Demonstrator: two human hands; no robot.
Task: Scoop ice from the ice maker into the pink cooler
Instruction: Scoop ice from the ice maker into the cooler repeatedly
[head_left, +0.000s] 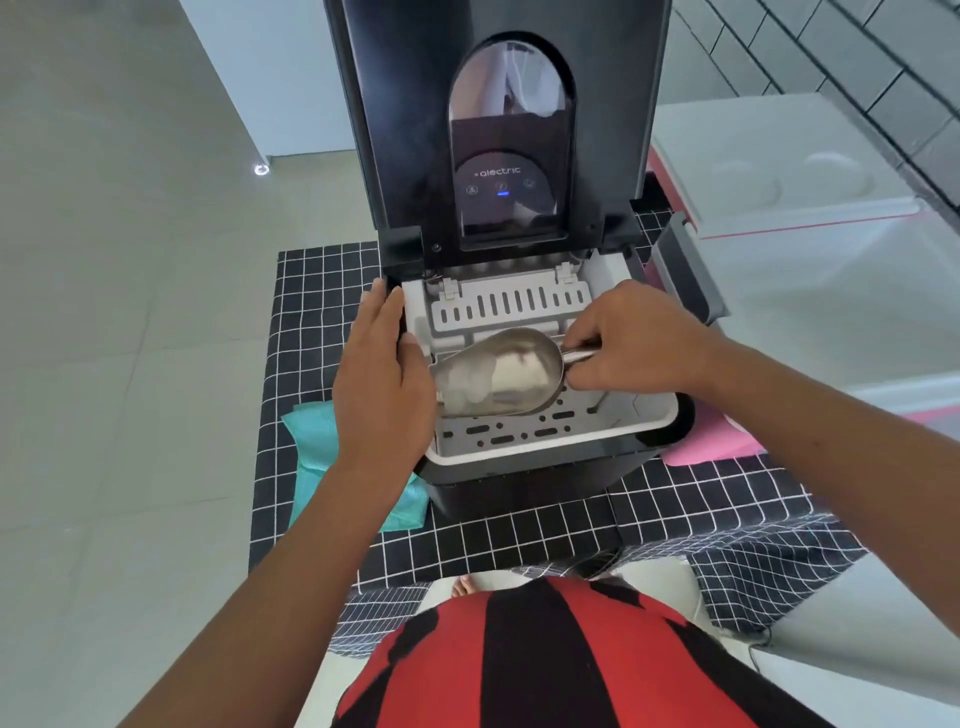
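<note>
Inside the open ice maker, over its white perforated basket, a steel scoop lies nearly level with a small heap of ice settled toward its rounded left end. Its long axis runs roughly left to right: bowl toward the person's left, short handle toward the right, where the right hand pinches it with curled fingers and thumb. The left hand holds nothing; its straight fingers rest flat along the machine's left rim, apparently to steady it.

The pink cooler stands just beside the machine on the right, on the same side as the gripping hand and so opposite to the way the bowl points (the relation the carry turns on). Its white lid stands raised behind it, with the pale interior open below. My judgement is that the right hand, much the nearer, must lift the scoop clear of the basket wall, swing it rightward over the rim, and keep the bowl level, or ice may spill from the open end.

On the raised black lid the word "olectric" can be read above three small icons and a blue light. Under everything lies a black checked cloth, with a teal cloth at the left.
</note>
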